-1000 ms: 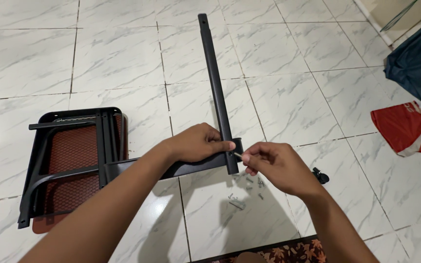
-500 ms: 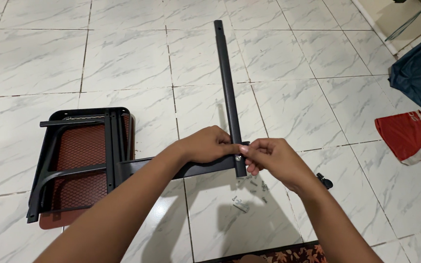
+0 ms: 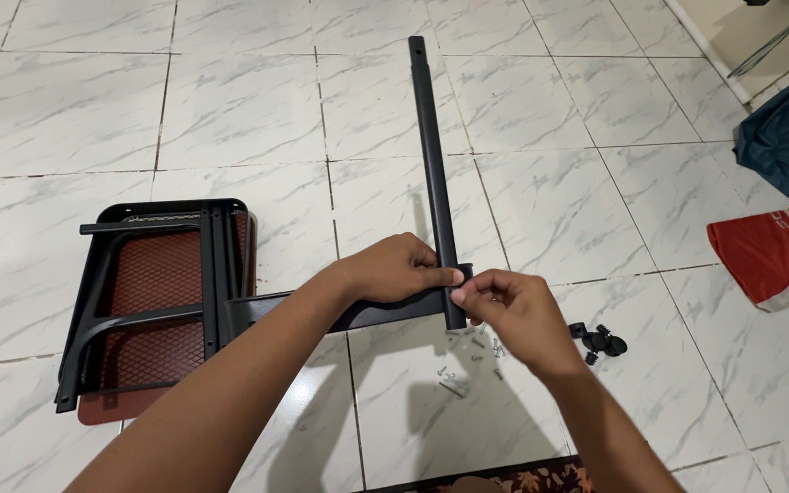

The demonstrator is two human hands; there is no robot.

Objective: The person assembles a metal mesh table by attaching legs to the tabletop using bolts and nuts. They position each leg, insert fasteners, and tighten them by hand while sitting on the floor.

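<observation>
Black metal formed the long tube [image 3: 432,155], taken here as the landmark; it lay on the white marble-patterned floor [image 3: 595,183]. At its near end, the fingers [image 3: 464,294] of the right hand [image 3: 513,315] were pinched together on something too small to identify, just beside the joint where the tube met a flat black crossbar [image 3: 376,315]. The left hand [image 3: 394,269] gripped that joint from the tube's left, fingers curled around it. Loose screws [image 3: 468,361] lay on the floor just below the tube's near end; small black plastic parts [image 3: 600,342] lay to its right. A black frame with red mesh [image 3: 152,306] lay well to its left, red cloth [image 3: 769,260] far right.
</observation>
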